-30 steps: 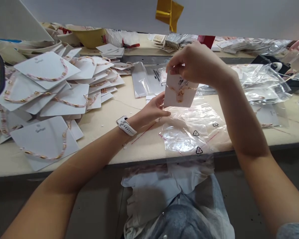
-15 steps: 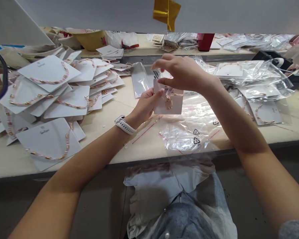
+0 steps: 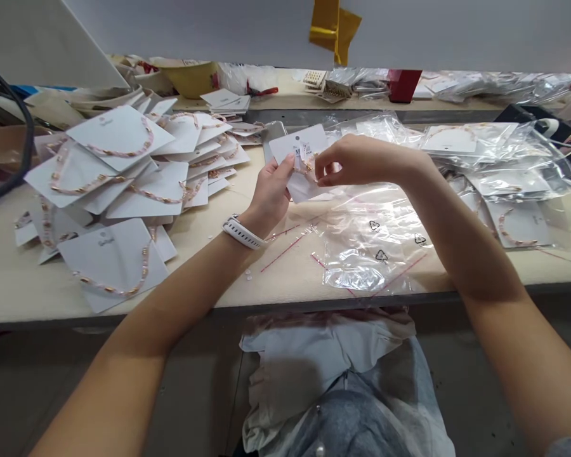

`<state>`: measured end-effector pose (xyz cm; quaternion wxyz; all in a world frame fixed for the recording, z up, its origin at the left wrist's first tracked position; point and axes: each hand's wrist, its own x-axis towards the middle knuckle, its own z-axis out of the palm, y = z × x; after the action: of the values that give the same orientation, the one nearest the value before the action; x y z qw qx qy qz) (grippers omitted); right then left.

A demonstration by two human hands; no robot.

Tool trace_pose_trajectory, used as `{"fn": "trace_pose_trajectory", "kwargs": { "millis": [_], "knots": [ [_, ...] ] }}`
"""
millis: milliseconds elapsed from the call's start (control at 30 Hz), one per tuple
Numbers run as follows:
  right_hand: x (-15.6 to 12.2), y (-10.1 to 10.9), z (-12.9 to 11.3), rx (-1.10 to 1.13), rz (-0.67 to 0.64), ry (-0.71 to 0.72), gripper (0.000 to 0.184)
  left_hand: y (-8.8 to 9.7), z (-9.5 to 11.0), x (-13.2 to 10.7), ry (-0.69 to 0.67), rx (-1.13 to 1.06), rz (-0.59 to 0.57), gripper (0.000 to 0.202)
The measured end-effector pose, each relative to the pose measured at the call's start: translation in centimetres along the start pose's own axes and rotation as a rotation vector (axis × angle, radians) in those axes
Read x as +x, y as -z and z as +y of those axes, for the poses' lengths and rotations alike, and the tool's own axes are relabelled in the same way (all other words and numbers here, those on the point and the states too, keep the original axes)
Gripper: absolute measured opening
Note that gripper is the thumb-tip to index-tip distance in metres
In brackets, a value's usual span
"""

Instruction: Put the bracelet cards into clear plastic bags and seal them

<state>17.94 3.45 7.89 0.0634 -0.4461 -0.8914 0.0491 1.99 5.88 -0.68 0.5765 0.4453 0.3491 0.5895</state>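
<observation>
My left hand (image 3: 272,193) pinches the left edge of a white jewelry card (image 3: 309,138) above the table, thumb on its face. Printed text and a small white tag (image 3: 306,151) show on the tilted card. Gold and pink parts of a bracelet (image 3: 309,166) lie against its middle. At the card's right side my right hand (image 3: 345,162) has its fingers curled and closed beside these parts; what its fingertips grip, if anything, is hidden. Left of my hands is a heap of white cards with pink-and-gold bracelets (image 3: 118,136).
Clear plastic bags (image 3: 371,235) lie flat in front of my right forearm. Bagged bracelet cards (image 3: 518,222) are piled at the right. A yellow bowl (image 3: 190,79) and a red box (image 3: 403,86) stand at the back, below a grey panel (image 3: 219,32). A dark cable (image 3: 28,139) hangs at the left.
The card has turned in my left hand and risen slightly. My right hand has come down from above it to its right side, and its fingers have closed.
</observation>
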Motion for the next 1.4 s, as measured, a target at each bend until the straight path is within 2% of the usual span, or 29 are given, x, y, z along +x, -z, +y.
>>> {"fn": "trace_pose_trajectory", "kwargs": {
  "millis": [100,167,233,300,467,633,733,800,900,1000,1100,1167,1233,1300,1333,1400],
  "knots": [
    [-0.2,0.4,-0.3,0.019,0.074,0.059,0.016,-0.4,0.7,-0.5,0.040,-0.056,-0.140,0.008],
    [-0.5,0.6,-0.5,0.040,0.141,0.100,0.019,-0.7,1.3,-0.9,0.064,-0.120,-0.280,0.023],
    [-0.7,0.9,-0.5,0.079,0.185,0.129,0.017,-0.7,2.1,-1.1,0.087,-0.187,-0.358,0.045],
    [-0.8,1.1,-0.5,0.118,0.217,0.127,0.015,-0.5,3.2,-1.0,0.092,-0.219,-0.347,0.058],
    [-1.2,2.2,-1.2,0.068,0.295,0.146,0.018,-0.6,7.2,-0.3,-0.013,-0.078,-0.326,0.061],
    [-1.7,4.0,-2.0,0.073,0.542,0.246,0.016,-2.2,12.5,0.0,-0.156,0.057,-0.325,0.062],
    [-2.3,5.5,-2.6,0.032,0.680,0.308,0.018,-3.2,15.0,-0.3,-0.204,0.137,-0.420,0.057],
    [-3.1,6.5,-3.2,0.000,0.733,0.314,0.020,-3.8,16.2,-0.8,-0.282,0.177,-0.490,0.055],
    [-4.9,7.9,-4.3,0.011,0.806,0.309,0.019,-4.8,17.4,-2.3,-0.353,0.254,-0.460,0.058],
    [-6.7,8.9,-5.3,0.015,0.864,0.314,0.019,-5.7,18.1,-3.9,-0.278,0.260,-0.447,0.065],
    [-7.9,9.3,-5.5,-0.001,0.861,0.310,0.018,-5.9,17.4,-4.4,-0.159,0.154,-0.587,0.067],
    [-8.1,8.9,-4.9,0.046,0.760,0.261,0.016,-5.7,15.4,-3.7,-0.090,0.114,-0.672,0.061],
    [-7.6,7.7,-3.5,0.096,0.557,0.174,0.016,-5.2,12.3,-2.6,0.003,0.124,-0.707,0.047],
    [-6.7,5.7,-1.5,0.116,0.381,0.097,0.014,-4.6,8.6,-1.4,0.130,0.146,-0.693,0.044],
    [-6.1,4.4,-0.4,0.128,0.341,0.069,0.012,-4.1,6.8,-0.9,0.214,0.175,-0.658,0.050],
    [-4.9,1.9,1.6,0.190,0.298,0.009,0.012,-3.2,3.7,-0.3,0.264,0.165,-0.605,0.077]
  ]
}}
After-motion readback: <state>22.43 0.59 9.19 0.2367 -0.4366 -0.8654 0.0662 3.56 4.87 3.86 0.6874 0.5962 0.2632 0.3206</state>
